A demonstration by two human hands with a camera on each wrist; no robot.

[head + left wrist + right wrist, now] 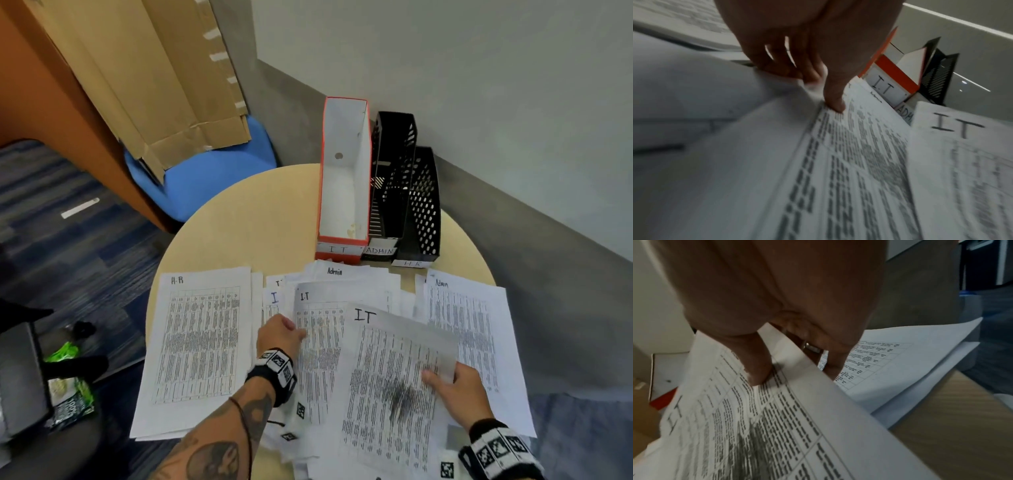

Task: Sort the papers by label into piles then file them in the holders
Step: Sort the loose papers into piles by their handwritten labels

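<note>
Printed sheets cover the near half of the round table (257, 222): an H-R pile (202, 342) on the left, an Admin pile (469, 329) on the right, and loose IT sheets between them. My left hand (291, 330) (816, 87) pinches the left edge of an I.T sheet (322, 342) (859, 146), thumb on top. My right hand (438, 377) (795, 368) grips the right edge of a raised IT sheet (394, 377) (756, 426), thumb above and fingers beneath. Behind the papers stand the red-and-white IT holder (344, 178), the black ADMIN holder (390, 178) and the black HR holder (424, 205).
A grey wall runs behind the holders. To the left of the table are a blue chair (212, 181) with cardboard (154, 68) leaning on it, and blue carpet. A dark seat with green packets (68, 394) sits at the far left.
</note>
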